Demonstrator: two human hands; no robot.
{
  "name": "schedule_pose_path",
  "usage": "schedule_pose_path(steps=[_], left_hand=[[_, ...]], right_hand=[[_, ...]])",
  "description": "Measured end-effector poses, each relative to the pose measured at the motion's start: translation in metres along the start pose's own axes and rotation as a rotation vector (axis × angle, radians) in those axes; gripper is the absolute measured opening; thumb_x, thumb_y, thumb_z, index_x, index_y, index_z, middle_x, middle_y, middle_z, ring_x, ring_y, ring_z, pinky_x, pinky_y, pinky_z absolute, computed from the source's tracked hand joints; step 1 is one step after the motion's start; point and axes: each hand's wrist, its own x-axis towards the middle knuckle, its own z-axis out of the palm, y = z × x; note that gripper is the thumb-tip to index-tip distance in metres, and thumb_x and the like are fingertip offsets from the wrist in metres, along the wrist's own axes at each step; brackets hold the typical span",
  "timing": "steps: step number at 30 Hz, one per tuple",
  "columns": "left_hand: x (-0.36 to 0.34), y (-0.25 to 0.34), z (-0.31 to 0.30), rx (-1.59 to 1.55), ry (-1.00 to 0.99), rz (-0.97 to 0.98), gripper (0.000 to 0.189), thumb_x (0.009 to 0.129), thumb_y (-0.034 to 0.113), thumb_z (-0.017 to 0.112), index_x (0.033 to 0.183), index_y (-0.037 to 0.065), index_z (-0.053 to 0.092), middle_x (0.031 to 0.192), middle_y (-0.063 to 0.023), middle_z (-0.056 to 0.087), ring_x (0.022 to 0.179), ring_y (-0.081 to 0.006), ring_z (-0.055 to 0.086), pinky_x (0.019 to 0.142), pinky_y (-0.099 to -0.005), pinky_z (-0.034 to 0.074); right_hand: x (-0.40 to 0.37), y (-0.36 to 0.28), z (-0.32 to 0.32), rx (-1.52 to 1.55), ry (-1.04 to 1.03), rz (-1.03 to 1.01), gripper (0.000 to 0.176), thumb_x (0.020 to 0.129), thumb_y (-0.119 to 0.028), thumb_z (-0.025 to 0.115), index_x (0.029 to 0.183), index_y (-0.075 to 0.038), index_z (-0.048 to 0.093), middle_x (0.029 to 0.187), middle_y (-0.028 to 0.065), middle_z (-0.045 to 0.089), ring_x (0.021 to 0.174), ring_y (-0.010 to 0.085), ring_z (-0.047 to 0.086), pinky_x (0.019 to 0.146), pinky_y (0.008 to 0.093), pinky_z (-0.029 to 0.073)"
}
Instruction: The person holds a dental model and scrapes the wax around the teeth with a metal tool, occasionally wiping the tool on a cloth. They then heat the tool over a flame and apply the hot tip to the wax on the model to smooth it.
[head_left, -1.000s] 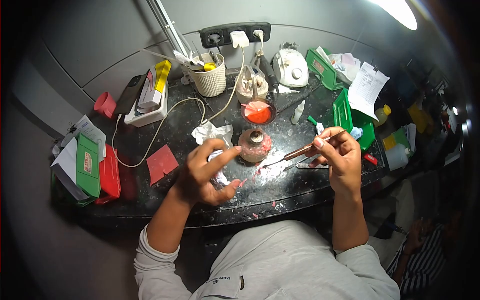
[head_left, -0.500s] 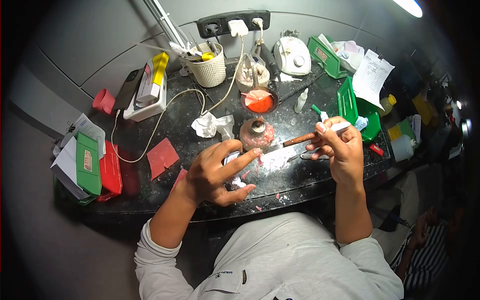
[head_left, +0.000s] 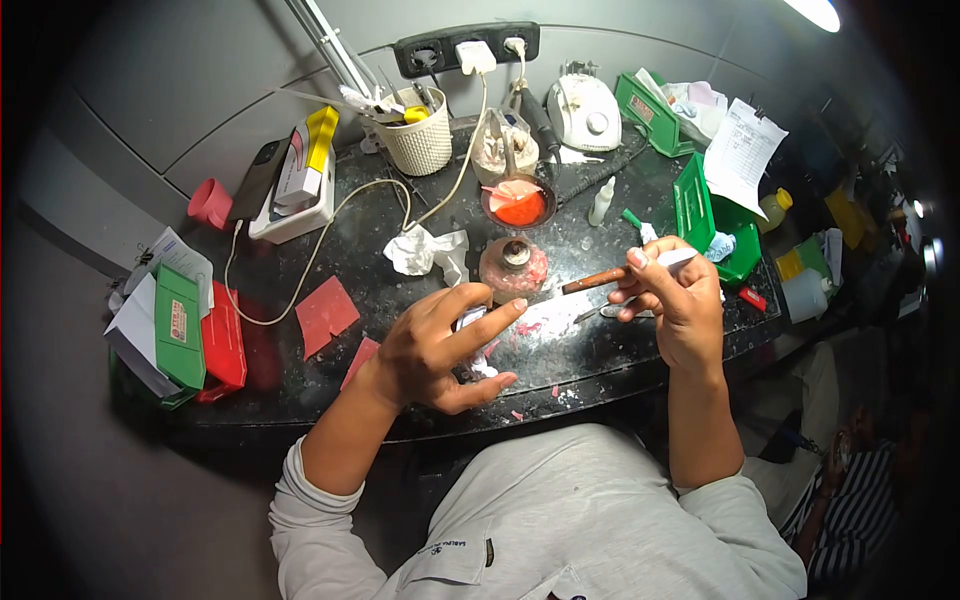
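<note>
My right hand (head_left: pixel 677 300) pinches a tool with a brown handle (head_left: pixel 598 279), its tip pointing left above the bench. A second, thin metal tool (head_left: pixel 612 312) shows below its fingers. My left hand (head_left: pixel 440 350) is curled round a white item (head_left: pixel 478 362), mostly hidden by the palm, with the index finger stretched toward the tool tip. Just beyond the fingers stands a round burner (head_left: pixel 514 268) with pinkish contents. Pink scraps (head_left: pixel 524 328) lie on a bright white patch between the hands.
Behind the burner is a pan of red wax (head_left: pixel 520 205). Crumpled tissue (head_left: pixel 428 254) and a pink sheet (head_left: pixel 326 317) lie left. A white bottle (head_left: pixel 602 202) and green bin (head_left: pixel 738 255) stand right. A white cable (head_left: pixel 325 225) crosses the bench. A striped-clothed person (head_left: pixel 850 510) is at lower right.
The brown-handled tool has shifted slightly left and its tip looks lower. My left hand has moved slightly right. The person at lower right has shifted an arm.
</note>
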Motion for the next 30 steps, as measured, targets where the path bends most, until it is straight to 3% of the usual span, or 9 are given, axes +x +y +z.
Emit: schedule_pose_path(steps=[4, 6, 18, 21, 30], left_hand=[[0.0004, 0.0029, -0.0007, -0.025, -0.015, -0.023, 0.071, 0.076, 0.034, 0.09, 0.135, 0.0, 0.071, 0.105, -0.0196, 0.065, 0.081, -0.0294, 0.067, 0.07, -0.0366, 0.057], [0.0003, 0.0064, -0.0021, -0.049, -0.058, -0.081, 0.069, 0.078, 0.036, 0.088, 0.136, 0.002, 0.071, 0.109, -0.021, 0.064, 0.087, -0.0331, 0.069, 0.079, -0.0407, 0.059], [-0.0017, 0.0041, 0.0007, 0.091, -0.035, -0.01, 0.067, 0.082, 0.041, 0.088, 0.136, 0.006, 0.072, 0.113, -0.022, 0.063, 0.088, -0.0335, 0.069, 0.081, -0.0411, 0.059], [-0.0016, 0.004, 0.0015, 0.1, -0.033, -0.002, 0.069, 0.076, 0.039, 0.091, 0.134, 0.005, 0.075, 0.113, -0.0208, 0.066, 0.092, -0.033, 0.071, 0.079, -0.0404, 0.061], [-0.0015, 0.0081, 0.0, 0.138, -0.036, 0.007, 0.068, 0.077, 0.041, 0.091, 0.133, 0.006, 0.075, 0.113, -0.02, 0.067, 0.092, -0.0322, 0.071, 0.08, -0.0403, 0.061]], right_hand=[[0.0029, 0.0037, -0.0015, -0.006, -0.007, -0.03, 0.016, 0.103, -0.014, 0.074, 0.098, -0.003, 0.064, 0.089, 0.0154, 0.076, 0.07, 0.02, 0.078, 0.053, 0.0277, 0.064], [0.0025, 0.0045, -0.0015, -0.004, -0.008, -0.036, 0.016, 0.103, -0.014, 0.073, 0.098, -0.002, 0.064, 0.088, 0.0153, 0.075, 0.07, 0.0201, 0.078, 0.053, 0.0277, 0.064], [0.0013, 0.0049, -0.004, 0.179, -0.033, 0.061, 0.017, 0.105, -0.014, 0.071, 0.097, -0.001, 0.063, 0.084, 0.0145, 0.071, 0.067, 0.0208, 0.076, 0.052, 0.0288, 0.064], [0.0019, 0.0091, -0.0072, 0.257, -0.095, 0.076, 0.019, 0.107, -0.017, 0.068, 0.101, 0.001, 0.064, 0.085, 0.0148, 0.071, 0.065, 0.0198, 0.074, 0.051, 0.0283, 0.063], [0.0, 0.0085, -0.0082, 0.254, -0.117, 0.055, 0.028, 0.109, -0.02, 0.066, 0.109, 0.008, 0.069, 0.083, 0.0147, 0.071, 0.066, 0.0203, 0.074, 0.051, 0.0281, 0.063]])
